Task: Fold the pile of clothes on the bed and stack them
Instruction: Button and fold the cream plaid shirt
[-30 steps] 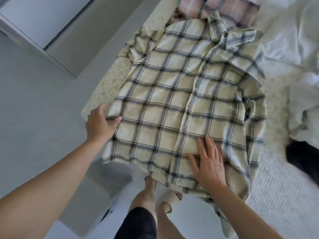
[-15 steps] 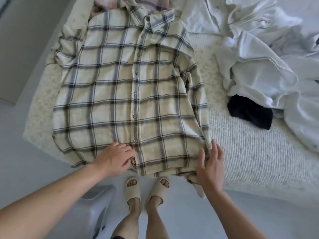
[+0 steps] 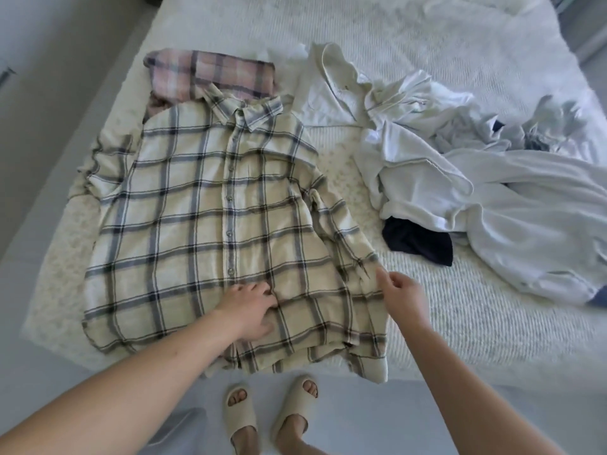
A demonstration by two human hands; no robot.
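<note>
Both bare forearms reach forward from the lower corners. Left hand (image 3: 251, 310) lies palm down, fingers loosely spread and pressing flat — wrist angled inward. Right hand (image 3: 399, 295) is raised slightly, thumb and forefinger drawn together in a pinch, other fingers curled — what it pinches is unclear

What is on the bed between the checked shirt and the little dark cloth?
Only bare bed cover, as the head view shows. The checked shirt lies on one side, the dark cloth on the other.
</note>
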